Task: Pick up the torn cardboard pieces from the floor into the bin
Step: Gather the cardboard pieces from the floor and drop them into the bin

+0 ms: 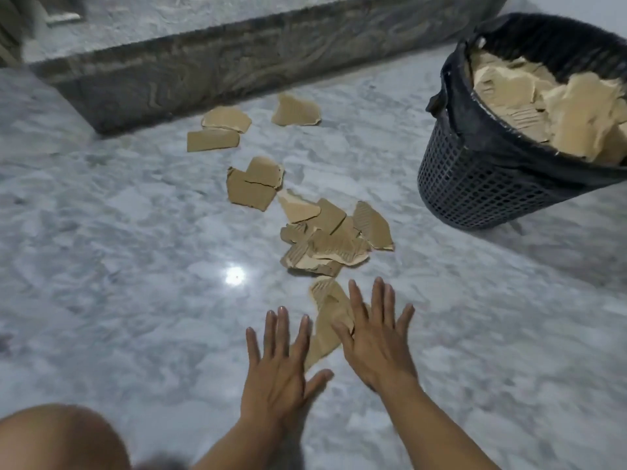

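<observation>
Several torn brown cardboard pieces lie on the marble floor. A heap point(334, 237) sits mid-frame, a folded piece point(252, 188) beyond it, and three more point(217, 130) near the step. A long piece point(327, 317) lies closest, between my hands. My left hand point(280, 364) is spread flat, fingers straight, just left of it. My right hand point(375, 337) is spread too, its fingers over the piece's right edge. Neither hand holds anything. The black mesh bin point(481, 171) stands at the right, lined with a dark bag and heaped with cardboard.
A dark stone step point(237, 62) runs across the back, with a raised marble level behind it. My knee point(57, 439) shows at the bottom left. A lamp's reflection point(234, 275) shines on the floor left of the heap.
</observation>
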`<state>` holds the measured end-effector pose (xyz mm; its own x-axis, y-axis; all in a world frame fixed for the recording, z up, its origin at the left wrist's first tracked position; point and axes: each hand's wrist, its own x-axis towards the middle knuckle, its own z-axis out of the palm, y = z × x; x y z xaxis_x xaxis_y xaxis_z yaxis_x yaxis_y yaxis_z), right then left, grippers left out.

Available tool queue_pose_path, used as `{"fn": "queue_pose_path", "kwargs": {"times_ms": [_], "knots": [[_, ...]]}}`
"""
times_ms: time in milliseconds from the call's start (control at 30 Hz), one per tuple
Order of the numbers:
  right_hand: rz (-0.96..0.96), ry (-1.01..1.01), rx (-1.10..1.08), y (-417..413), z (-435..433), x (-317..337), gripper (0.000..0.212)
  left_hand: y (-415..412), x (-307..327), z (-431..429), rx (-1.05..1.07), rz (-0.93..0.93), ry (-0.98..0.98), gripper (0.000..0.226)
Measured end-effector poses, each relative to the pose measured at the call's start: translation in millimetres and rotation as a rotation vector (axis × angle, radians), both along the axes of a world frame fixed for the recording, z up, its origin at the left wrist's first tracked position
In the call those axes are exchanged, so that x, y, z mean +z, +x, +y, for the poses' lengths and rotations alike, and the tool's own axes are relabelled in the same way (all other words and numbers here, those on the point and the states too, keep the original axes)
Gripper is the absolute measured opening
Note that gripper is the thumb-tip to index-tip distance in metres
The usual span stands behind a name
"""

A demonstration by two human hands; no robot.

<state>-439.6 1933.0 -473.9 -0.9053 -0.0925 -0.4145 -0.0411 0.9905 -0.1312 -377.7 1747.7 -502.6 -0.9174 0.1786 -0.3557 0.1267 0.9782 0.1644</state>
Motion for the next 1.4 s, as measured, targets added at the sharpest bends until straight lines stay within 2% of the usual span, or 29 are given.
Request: {"fn": "queue_pose_path", "kwargs": {"times_ms": [100, 167, 267, 467, 567, 633, 767, 833, 933, 1033, 1100, 1167, 1233, 1300, 1400], "knots": [[0.066, -0.033, -0.014, -25, 14, -5, 0.088, -16, -9, 3, 0.059, 0.137, 0.012, 0.084], [0.061, -0.013, 0.043, -47, 21, -8, 0.098, -41, -6, 0, 0.109, 0.152, 0.011, 0.085], [0.083, 0.0, 0.133, -81, 20, -9, 0.107, -74, 4, -18, 0.061, 0.151, -0.035, 0.088], [0.131, -0.024, 0.233, -137, -1, -14, 0.099, -138, 8, -41, 0.034, 0.131, -0.017, 0.094], [0.212, -0.025, 0.239, -158, -14, -11, 0.101, -167, 6, -43, 0.046, 0.111, 0.0, 0.093], [0.259, -0.008, 0.284, -173, -22, -10, 0.107, -181, 6, -44, 0.094, 0.13, 0.019, 0.089], [0.235, -0.05, 0.357, -203, -37, -16, 0.125, -221, 11, -64, 0.293, 0.242, 0.033, 0.09], [0.213, -0.094, 0.375, -219, -45, -20, 0.125, -254, 13, -86, 0.35, 0.276, 0.005, 0.096], [0.204, -0.089, 0.389, -240, -61, -24, 0.117, -295, 13, -112, 0.359, 0.151, -0.034, 0.096], [0.246, -0.084, 0.371, -262, -74, -23, 0.119, -311, 13, -111, 0.447, 0.065, 0.054, 0.089], [0.305, -0.112, 0.35, -275, -78, -21, 0.124, -307, 16, -108, 0.488, 0.063, 0.136, 0.099], [0.313, -0.151, 0.343, -286, -80, -21, 0.119, -299, 21, -108, 0.48, 0.028, 0.188, 0.115], [0.27, -0.152, 0.34, -294, -82, -24, 0.114, -290, 24, -108, 0.446, -0.002, 0.16, 0.131], [0.207, -0.138, 0.339, -299, -84, -24, 0.118, -289, 23, -103, 0.43, 0.019, 0.089, 0.143], [0.237, -0.088, 0.366, -308, -84, -11, 0.122, -300, 25, -98, 0.44, 0.071, 0.033, 0.147]]}}
